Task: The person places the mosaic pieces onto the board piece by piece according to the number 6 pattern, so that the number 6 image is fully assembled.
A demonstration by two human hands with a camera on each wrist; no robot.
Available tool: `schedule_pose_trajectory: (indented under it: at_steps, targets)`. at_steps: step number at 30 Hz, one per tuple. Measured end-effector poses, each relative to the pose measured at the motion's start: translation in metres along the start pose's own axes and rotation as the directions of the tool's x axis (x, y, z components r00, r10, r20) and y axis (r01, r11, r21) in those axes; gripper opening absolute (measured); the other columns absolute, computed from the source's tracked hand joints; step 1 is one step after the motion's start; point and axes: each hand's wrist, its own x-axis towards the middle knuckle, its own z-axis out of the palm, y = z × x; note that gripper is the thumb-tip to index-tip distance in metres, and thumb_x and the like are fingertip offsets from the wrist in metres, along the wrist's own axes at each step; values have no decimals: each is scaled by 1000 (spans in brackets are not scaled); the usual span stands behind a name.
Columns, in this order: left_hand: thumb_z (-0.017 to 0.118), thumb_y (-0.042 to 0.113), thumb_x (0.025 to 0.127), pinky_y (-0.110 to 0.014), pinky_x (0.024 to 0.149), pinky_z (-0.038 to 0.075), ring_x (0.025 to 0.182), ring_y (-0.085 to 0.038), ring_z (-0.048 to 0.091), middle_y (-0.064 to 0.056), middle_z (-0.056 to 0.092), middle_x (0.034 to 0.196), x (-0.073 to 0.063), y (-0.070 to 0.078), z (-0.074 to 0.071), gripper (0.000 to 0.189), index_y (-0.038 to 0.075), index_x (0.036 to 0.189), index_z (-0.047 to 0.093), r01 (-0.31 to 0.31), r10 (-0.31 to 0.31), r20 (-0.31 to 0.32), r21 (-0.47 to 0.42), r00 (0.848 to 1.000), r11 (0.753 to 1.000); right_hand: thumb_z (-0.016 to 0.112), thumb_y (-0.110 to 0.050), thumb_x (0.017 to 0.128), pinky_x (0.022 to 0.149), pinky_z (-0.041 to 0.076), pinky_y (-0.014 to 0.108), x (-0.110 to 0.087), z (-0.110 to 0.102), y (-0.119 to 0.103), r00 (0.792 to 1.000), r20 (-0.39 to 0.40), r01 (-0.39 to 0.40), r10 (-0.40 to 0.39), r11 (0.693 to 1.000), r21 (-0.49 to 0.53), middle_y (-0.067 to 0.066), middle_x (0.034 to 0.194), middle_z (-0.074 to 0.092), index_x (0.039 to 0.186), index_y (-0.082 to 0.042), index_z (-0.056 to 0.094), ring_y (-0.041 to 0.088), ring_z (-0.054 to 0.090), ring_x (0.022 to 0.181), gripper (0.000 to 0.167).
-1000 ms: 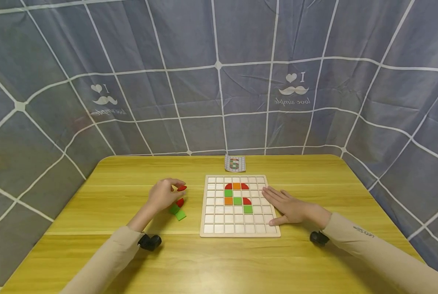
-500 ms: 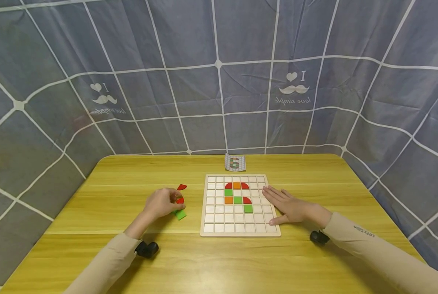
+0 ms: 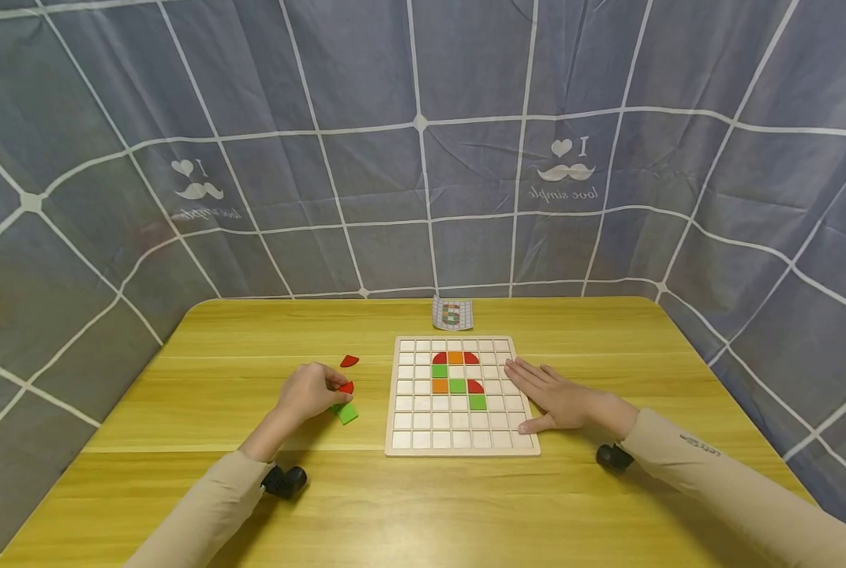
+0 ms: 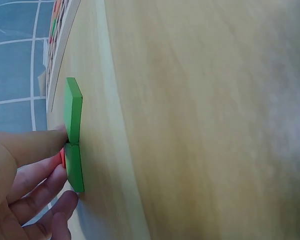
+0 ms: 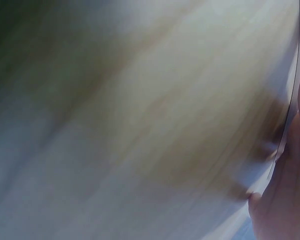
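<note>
In the head view my left hand [image 3: 308,393] pinches a red quarter-circle tile [image 3: 347,387] at the table left of the board. Two green square tiles [image 3: 348,413] lie just nearer, partly under my fingers. The left wrist view shows these green tiles [image 4: 73,110] corner to corner, with a sliver of the red tile [image 4: 63,157] behind, between thumb and fingers. Another red quarter-circle tile [image 3: 350,360] rests farther back. My right hand [image 3: 561,401] lies flat with straight fingers on the right edge of the wooden grid board [image 3: 391,430]. Red, orange and green tiles fill several of its cells.
A small printed pattern card [image 3: 452,314] lies behind the board. The wooden table [image 3: 423,505] extends around it, and a grey curtain with white lines [image 3: 366,173] hangs along its far side. Dark cameras sit at both wrists.
My left hand has left the farther red tile on the table and come nearer, onto the red tile beside the green squares. The right hand stays in place.
</note>
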Motion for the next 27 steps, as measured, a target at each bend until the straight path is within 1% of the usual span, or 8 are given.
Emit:
schedule_pose_trajectory:
  at_steps: [5,9,13,19,23,27]
  targets:
    - [82,23,74,-24,51,40,77,-18,67,-6,75,90,-1,2,-1,26,9,96,78,20,-20,-23,-7,1000,1000,54,-57,90,114,10,63,2,-3,-2,999,39,-36,37,999,-26,22,160,1,153,3,6,40,2,148,99]
    - [82,23,74,-25,50,39,76,-17,66,-6,76,90,-1,3,-1,26,9,96,78,30,-30,-30,-10,999,1000,54,-57,90,114,10,63,4,-4,-3,998,45,-43,44,999,-30,21,161,1,153,2,6,40,2,148,99]
    - [82,23,75,-25,50,39,72,-14,64,-5,75,89,0,2,0,27,9,97,77,40,-40,-19,-11,999,999,55,-56,90,114,10,63,4,-6,-5,998,43,-43,45,999,-27,22,161,2,153,3,7,40,3,148,98]
    - [81,25,75,-25,53,41,72,-12,64,-5,75,91,3,1,-2,25,10,95,77,50,-50,24,-14,998,999,55,-56,90,114,10,63,3,-7,-6,998,42,-46,47,999,-25,21,161,2,153,2,7,40,3,148,98]
    - [81,27,74,-24,53,42,72,-11,64,-3,75,91,4,2,-3,25,12,94,78,43,-43,37,3,998,999,55,-56,90,114,10,63,3,-6,-5,998,44,-46,47,999,-27,21,161,2,153,3,7,40,3,148,98]
    - [82,27,71,-24,52,42,72,-11,64,-2,76,90,4,5,-3,26,12,93,78,10,-11,24,26,1000,1000,54,-56,90,114,10,63,2,-4,-4,998,51,-48,49,998,-27,21,161,2,153,3,7,40,3,148,98]
